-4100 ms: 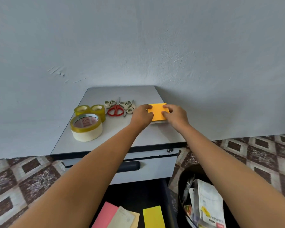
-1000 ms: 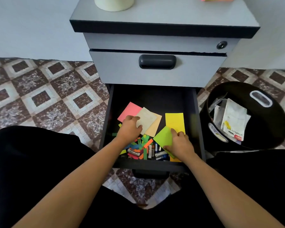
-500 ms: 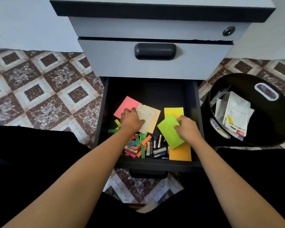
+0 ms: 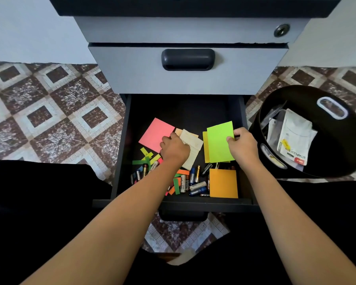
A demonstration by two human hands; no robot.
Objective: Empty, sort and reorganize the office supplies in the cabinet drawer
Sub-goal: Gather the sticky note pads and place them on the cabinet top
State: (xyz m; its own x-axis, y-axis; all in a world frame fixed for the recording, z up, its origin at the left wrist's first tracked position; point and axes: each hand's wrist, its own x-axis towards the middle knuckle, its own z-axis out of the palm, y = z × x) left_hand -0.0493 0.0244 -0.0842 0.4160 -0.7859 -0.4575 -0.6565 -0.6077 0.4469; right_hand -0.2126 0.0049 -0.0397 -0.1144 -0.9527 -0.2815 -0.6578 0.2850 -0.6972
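Observation:
The bottom drawer of the grey cabinet stands open. My right hand pinches a green note pad by its right edge, over a yellow pad. An orange pad lies at the drawer's front right. My left hand rests with curled fingers on the edge of a pink pad and a beige pad; whether it grips one I cannot tell. Several batteries and coloured paper strips lie loose along the front.
A closed drawer with a dark handle sits above the open one. A black bin holding a staples packet and other papers stands on the patterned tile floor at the right. My dark-clothed legs flank the drawer.
Earlier both hands held an orange pad on the cabinet top. Since then they have gone into the drawer; my right hand picked up the green pad and moved it back over the yellow one.

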